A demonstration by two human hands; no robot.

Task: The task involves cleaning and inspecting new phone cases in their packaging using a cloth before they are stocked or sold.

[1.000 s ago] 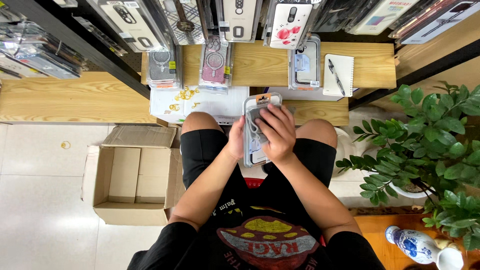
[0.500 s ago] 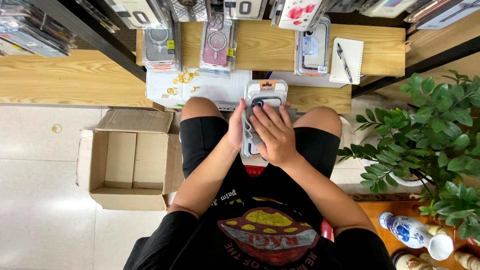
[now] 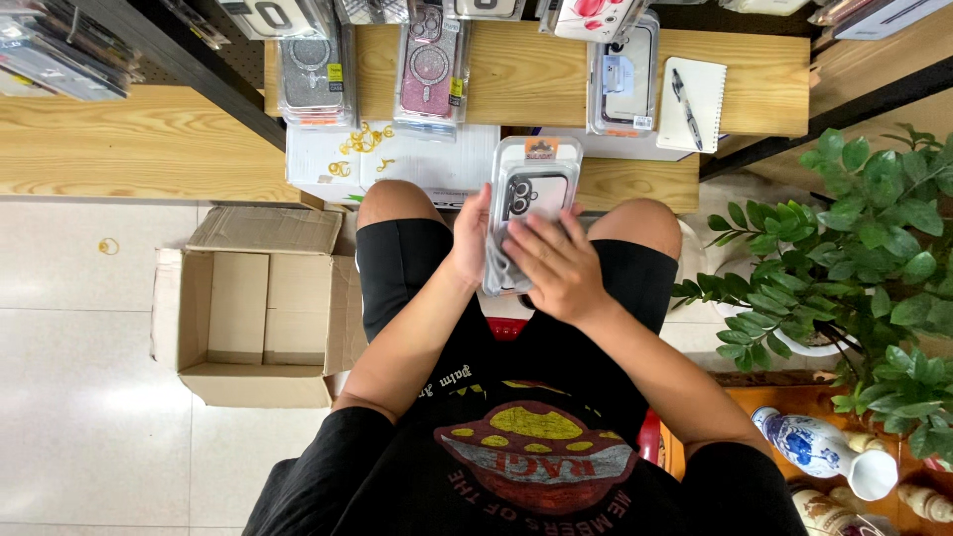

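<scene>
Brown corrugated cardboard forms the open box (image 3: 260, 318) standing on the pale tiled floor (image 3: 79, 397) beside the seated person's left leg; its flaps are folded out and nothing shows inside it. On the other side, a blue-and-white porcelain vase (image 3: 806, 444) lies on an orange-brown wooden stand, just below a leafy green potted plant (image 3: 854, 258) that crowds the right-hand side.

Over the lap, both hands are together on one clear plastic phone-case package with a grey case inside (image 3: 531, 194). The left hand (image 3: 470, 238) is curled round its left edge, thumb on the front. The right hand (image 3: 556, 266) lies flat over the lower half of the package, fingers spread and pressed against the front. The package's top end sticks out past the knees, upright toward the shelf.

Just beyond the knees lies a white flat carton (image 3: 417, 164) with small gold rings scattered on it. Farther on, the light wooden surface (image 3: 516, 69) carries a glittery pink phone case in clear packaging (image 3: 430, 69), a silver-grey one (image 3: 311, 79), another clear package (image 3: 623, 84) and a white notepad with a pen on it (image 3: 692, 99). The floor to the left of the box is open tile.
</scene>
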